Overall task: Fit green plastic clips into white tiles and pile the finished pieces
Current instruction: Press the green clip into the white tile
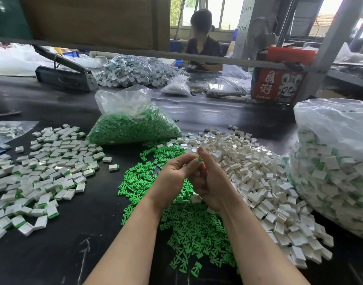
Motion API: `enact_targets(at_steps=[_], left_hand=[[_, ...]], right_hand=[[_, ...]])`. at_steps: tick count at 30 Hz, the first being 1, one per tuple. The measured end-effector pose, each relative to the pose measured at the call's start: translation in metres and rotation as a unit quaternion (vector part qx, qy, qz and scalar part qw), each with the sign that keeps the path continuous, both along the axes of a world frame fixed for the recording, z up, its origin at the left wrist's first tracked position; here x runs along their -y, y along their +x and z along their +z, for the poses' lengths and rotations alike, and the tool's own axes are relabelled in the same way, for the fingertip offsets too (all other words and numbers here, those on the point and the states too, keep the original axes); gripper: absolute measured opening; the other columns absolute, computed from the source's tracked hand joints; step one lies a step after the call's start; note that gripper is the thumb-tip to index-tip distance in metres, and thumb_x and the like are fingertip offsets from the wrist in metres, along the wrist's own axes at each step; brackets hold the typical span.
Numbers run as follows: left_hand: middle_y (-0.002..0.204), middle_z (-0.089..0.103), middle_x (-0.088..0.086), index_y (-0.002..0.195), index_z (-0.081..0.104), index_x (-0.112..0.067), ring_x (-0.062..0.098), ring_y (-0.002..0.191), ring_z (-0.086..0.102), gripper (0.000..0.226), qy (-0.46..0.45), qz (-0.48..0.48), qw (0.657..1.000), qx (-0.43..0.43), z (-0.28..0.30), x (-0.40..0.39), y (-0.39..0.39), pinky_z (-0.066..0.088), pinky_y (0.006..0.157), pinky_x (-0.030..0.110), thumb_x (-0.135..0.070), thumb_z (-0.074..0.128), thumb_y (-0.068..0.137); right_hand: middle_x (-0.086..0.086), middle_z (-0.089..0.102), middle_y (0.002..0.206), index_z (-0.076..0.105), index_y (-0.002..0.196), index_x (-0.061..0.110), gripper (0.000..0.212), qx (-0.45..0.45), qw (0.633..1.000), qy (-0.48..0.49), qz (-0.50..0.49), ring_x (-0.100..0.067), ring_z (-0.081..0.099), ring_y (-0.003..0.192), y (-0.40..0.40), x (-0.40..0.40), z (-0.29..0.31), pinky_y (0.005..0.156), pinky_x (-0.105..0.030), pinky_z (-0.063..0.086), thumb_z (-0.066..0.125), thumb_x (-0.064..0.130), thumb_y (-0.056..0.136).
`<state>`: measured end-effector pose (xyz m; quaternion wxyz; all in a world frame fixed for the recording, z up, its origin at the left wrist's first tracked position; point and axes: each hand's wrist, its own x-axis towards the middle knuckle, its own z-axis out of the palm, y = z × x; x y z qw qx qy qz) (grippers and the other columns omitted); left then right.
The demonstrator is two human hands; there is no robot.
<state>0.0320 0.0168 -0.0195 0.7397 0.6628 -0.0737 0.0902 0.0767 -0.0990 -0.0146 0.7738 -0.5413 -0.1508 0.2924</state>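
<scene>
Green clip pinched between left hand and right hand — finished pile at nine o'clock, loose white tiles at three — plenty left.

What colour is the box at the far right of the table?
Red, with white characters printed on the cardboard box, seen in the head view.

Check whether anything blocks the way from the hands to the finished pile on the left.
Nothing visible does. Between the hands holding the green clip and the finished pile lies only bare black table.
</scene>
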Motion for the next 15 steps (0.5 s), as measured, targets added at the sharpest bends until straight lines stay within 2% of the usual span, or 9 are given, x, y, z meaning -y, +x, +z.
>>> enact_targets(at_steps=[9, 15], left_hand=[[0.083, 0.065, 0.004, 0.087, 0.074, -0.023, 0.018, 0.083, 0.057, 0.016, -0.003, 0.001, 1.000, -0.003, -0.0004, -0.0006, 0.0001, 0.047, 0.092, 0.043, -0.027, 0.059, 0.090], [0.085, 0.064, 0.006, 0.088, 0.073, -0.019, 0.018, 0.084, 0.057, 0.017, -0.004, 0.001, 1.000, -0.002, -0.0008, -0.0011, 0.0004, 0.047, 0.091, 0.040, -0.026, 0.058, 0.090]], right_hand=[[0.007, 0.037, 0.056, 0.050, 0.061, 0.023, 0.049, 0.009, 1.000, -0.002, 0.008, -0.007, 0.025, 0.044, 0.0010, 0.0005, -0.0014, 0.033, -0.018, 0.020, 0.047, 0.059, 0.094], [0.007, 0.035, 0.055, 0.049, 0.059, 0.024, 0.050, 0.015, 1.000, -0.009, 0.009, -0.007, 0.022, 0.045, 0.0015, 0.0004, -0.0023, 0.035, -0.019, 0.019, 0.049, 0.062, 0.092]])
